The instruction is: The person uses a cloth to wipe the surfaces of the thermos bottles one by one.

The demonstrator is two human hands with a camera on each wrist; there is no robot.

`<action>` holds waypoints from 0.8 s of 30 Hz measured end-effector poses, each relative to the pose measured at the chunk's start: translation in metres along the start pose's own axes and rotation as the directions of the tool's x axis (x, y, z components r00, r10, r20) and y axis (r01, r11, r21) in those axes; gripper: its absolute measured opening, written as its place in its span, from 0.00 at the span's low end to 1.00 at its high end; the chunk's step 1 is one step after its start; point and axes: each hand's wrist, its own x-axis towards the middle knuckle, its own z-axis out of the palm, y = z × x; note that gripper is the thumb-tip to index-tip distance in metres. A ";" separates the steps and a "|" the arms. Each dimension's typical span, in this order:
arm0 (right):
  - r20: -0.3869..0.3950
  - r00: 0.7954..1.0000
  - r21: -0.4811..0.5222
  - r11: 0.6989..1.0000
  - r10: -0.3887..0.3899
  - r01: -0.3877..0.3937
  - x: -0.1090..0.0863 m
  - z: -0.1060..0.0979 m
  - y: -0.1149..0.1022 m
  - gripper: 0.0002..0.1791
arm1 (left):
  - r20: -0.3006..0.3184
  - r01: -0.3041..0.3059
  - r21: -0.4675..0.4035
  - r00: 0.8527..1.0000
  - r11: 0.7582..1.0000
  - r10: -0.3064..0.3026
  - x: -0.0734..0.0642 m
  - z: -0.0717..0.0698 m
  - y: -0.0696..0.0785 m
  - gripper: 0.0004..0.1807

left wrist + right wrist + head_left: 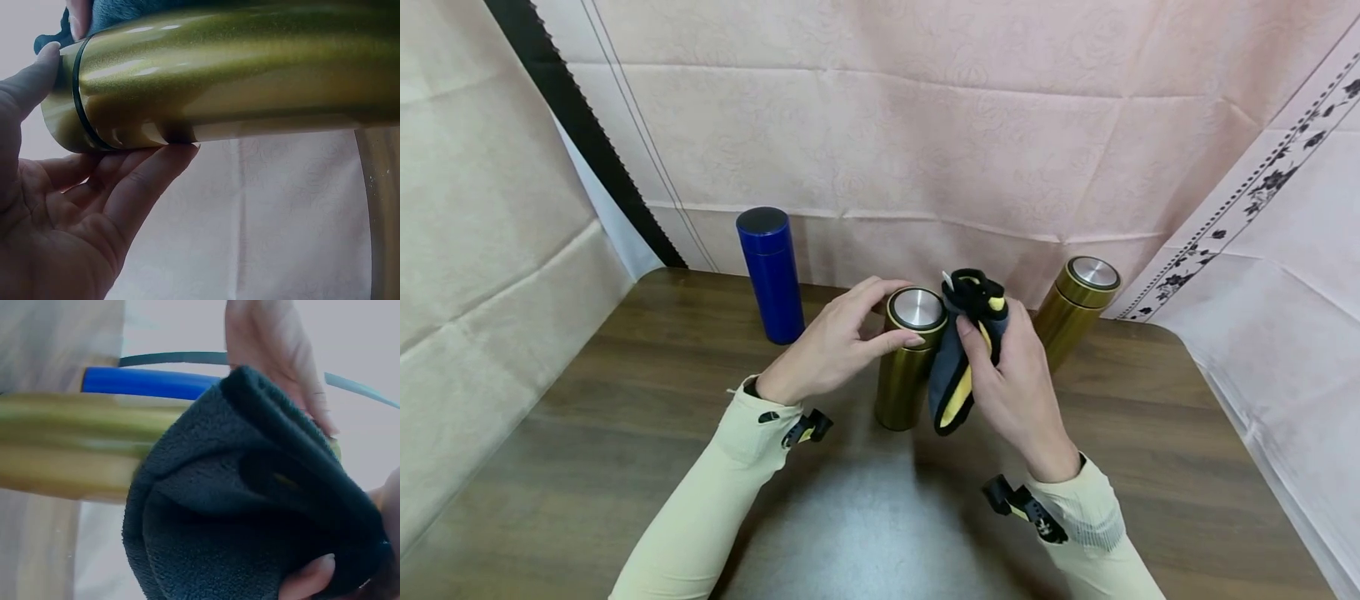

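A gold flask (901,383) with a silver-topped lid stands upright on the table. My left hand (838,342) holds it near the top, thumb on one side of the lid and fingers on the other; the left wrist view shows the fingertips against the gold body (237,75) just below the lid seam. In my right hand (1018,400) is a bunched dark grey and yellow cloth (949,367), pinched by the thumb and fingers beside the flask. Up close in the right wrist view, the fluffy cloth (200,481) hides part of the flask.
A blue flask (772,283) with a dark top stands at the back left. Behind my right hand is a second gold flask (1075,308). Pale fabric (880,150) hangs around the back and sides of the wooden table (625,417).
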 end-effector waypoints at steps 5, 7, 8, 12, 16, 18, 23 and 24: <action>0.078 0.996 -0.049 0.998 0.053 -0.049 0.001 0.008 0.008 0.24 | -0.001 -0.003 0.028 1.000 1.000 0.003 0.000 0.000 0.001 0.33; 0.125 0.988 -0.085 0.993 0.092 -0.082 0.002 0.011 0.011 0.23 | 0.001 -0.009 0.016 1.000 1.000 0.009 0.000 0.001 0.000 0.32; 0.152 0.982 -0.099 0.990 0.113 -0.098 0.002 0.013 0.013 0.22 | 0.003 -0.012 0.010 1.000 1.000 0.012 -0.001 0.001 0.000 0.32; 0.260 0.951 -0.165 0.978 0.165 -0.125 0.003 0.018 0.021 0.15 | 0.015 -0.015 -0.019 1.000 1.000 0.016 -0.001 0.001 -0.001 0.31; 0.357 0.913 -0.187 0.972 0.199 -0.139 0.003 0.020 0.027 0.11 | 0.037 -0.010 -0.040 0.999 0.999 0.011 -0.001 0.001 -0.002 0.30; 0.406 0.887 -0.196 0.969 0.219 -0.150 0.002 0.021 0.030 0.11 | 0.044 -0.011 -0.049 0.999 0.999 0.013 -0.001 0.001 -0.002 0.30; 0.508 0.826 -0.264 0.957 0.244 -0.121 0.000 0.027 0.037 0.10 | 0.053 -0.013 -0.052 0.998 0.999 0.015 -0.001 0.001 -0.001 0.29; 0.525 0.815 -0.274 0.955 0.245 -0.111 -0.001 0.029 0.039 0.10 | 0.053 -0.012 -0.049 0.998 0.999 0.015 -0.001 0.001 -0.001 0.29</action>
